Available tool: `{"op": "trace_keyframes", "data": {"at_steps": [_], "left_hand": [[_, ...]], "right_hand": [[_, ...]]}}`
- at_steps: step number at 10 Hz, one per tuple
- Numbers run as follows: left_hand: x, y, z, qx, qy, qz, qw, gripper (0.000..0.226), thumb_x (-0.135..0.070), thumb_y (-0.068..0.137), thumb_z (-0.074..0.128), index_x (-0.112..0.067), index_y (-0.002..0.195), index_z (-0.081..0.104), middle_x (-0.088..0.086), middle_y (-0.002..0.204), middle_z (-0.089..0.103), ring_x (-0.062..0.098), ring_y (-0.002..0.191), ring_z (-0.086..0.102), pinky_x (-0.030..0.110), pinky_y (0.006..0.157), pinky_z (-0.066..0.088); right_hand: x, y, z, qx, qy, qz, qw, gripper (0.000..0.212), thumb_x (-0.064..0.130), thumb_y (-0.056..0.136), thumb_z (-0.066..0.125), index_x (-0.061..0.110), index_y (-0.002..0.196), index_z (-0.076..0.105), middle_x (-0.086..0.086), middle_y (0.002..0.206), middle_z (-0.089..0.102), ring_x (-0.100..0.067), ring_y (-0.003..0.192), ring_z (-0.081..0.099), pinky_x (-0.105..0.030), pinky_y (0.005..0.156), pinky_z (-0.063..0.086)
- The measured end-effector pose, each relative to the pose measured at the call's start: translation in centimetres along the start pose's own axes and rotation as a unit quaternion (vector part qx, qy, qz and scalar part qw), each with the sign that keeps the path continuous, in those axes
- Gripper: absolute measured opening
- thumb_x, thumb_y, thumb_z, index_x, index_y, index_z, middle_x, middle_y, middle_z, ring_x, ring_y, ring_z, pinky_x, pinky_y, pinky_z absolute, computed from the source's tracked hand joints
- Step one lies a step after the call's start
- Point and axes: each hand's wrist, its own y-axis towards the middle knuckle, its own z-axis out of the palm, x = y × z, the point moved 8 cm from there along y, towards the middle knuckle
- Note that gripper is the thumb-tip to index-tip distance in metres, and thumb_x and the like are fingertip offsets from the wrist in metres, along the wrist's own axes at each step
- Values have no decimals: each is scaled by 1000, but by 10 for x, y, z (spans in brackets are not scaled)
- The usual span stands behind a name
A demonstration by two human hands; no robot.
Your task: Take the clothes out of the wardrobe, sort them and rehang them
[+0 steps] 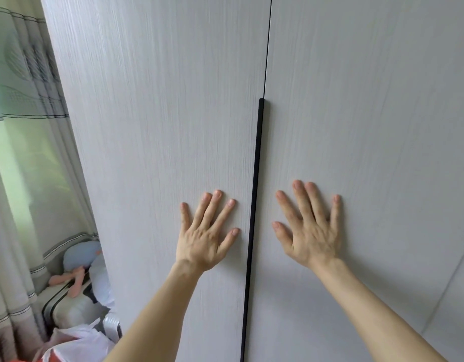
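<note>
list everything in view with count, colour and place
left wardrobe door: 1, pale grey, centre left, shut
right wardrobe door: 1, pale grey, right, shut
handle strip: 1, black, between the doors
curtain: 1, green and grey, left edge
suitcase: 1, cream, dark trim, lower left
soft toy: 1, blue and pink, on the suitcase
plastic bag: 1, white, bottom left
left hand: 1, bare, flat on left door
right hand: 1, bare, flat on right door

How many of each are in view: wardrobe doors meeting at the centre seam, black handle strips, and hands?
Wardrobe doors: 2 (left door, right door)
Black handle strip: 1
Hands: 2 (left hand, right hand)
Total: 5
</note>
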Motion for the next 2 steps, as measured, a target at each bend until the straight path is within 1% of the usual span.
{"op": "trace_keyframes", "data": {"at_steps": [1, 2], "left_hand": [[-1, 2, -2, 11, 13, 2, 1000, 69, -63, 99, 18, -36, 157, -8, -5, 166, -14, 15, 153, -11, 56, 119, -9], [-3, 2, -5, 7, 11, -1, 1000, 71, -62, 99, 21, -36, 157, -8, -5, 166, -14, 16, 153, -12, 57, 119, -7]], "right_hand": [[2, 2, -9, 5, 28, 8, 1000, 66, 55, 95, 44, 32, 155, 29, 1, 166, 14, -20, 152, 15, -62, 118, 10], [-1, 10, -33, 12, 90, 5, 996, 63, 51, 91, 56, 30, 149, 43, 1, 163, 25, -19, 150, 23, -57, 119, 15]]}}
